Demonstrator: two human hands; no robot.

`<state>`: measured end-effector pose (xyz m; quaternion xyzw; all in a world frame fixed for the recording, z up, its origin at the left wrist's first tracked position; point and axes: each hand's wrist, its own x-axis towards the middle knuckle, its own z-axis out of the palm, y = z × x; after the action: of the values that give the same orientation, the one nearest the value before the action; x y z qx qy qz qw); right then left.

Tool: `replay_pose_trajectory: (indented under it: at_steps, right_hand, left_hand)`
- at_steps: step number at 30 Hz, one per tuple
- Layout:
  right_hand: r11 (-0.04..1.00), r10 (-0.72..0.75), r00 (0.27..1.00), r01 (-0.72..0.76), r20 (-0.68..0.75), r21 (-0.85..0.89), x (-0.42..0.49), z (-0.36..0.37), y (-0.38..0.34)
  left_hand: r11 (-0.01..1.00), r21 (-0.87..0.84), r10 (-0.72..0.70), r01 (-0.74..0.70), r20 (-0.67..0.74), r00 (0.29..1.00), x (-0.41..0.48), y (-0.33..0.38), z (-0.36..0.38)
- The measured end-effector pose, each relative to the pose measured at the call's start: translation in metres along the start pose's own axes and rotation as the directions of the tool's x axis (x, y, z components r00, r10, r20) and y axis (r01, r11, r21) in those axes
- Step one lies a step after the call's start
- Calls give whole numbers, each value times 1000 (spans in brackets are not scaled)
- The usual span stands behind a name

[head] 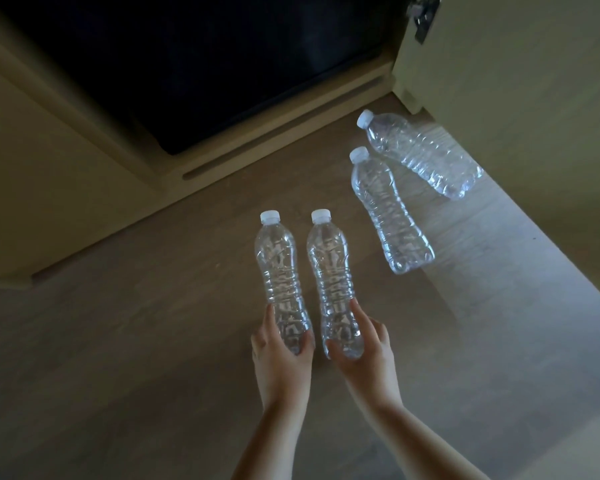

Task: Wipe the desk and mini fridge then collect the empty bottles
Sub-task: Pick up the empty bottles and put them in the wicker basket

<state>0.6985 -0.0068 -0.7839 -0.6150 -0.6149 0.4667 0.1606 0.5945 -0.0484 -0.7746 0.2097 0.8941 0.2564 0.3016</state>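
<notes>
Both forearms outstretched, left hand (280, 344) fingers gripping left bottle (282, 271), right hand (364, 344) gripping right bottle (333, 278)

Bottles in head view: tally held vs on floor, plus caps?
Held bottles: 2 (left hand holds one, right hand holds one)
Floor bottles: 2
White caps: 4
Total bottles: 4

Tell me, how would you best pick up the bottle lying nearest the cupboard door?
Grip that bottle around its ribbed middle, coming from above. It lies flat on the floor, cap pointing to the cupboard, so its long side is exposed, and the ribs likely stop slipping. The open door stands close behind it, so a sideways reach looks cramped.
</notes>
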Motion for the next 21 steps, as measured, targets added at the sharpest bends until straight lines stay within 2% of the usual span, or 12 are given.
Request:
replay_pose_trajectory:
  at_steps: [7,13,17,21]
  right_hand:
    - [999,52,998,-52,19,-12,-10,-29,-26]
    - [999,27,997,-25,74,-34,-37,-82,-66]
    - [999,40,999,-39,27,-31,-62,-126,-110]
    - [998,47,998,-46,-28,46,-89,-177,-171]
  left_hand:
    - [979,-123,-159,164,42,986,-10,9,-12]
    - [937,-294,-193,187,6,981,-55,45,-47]
    - [908,-373,-194,193,37,980,-94,86,-90]
    - [831,-523,-206,188,25,978,-129,137,-143]
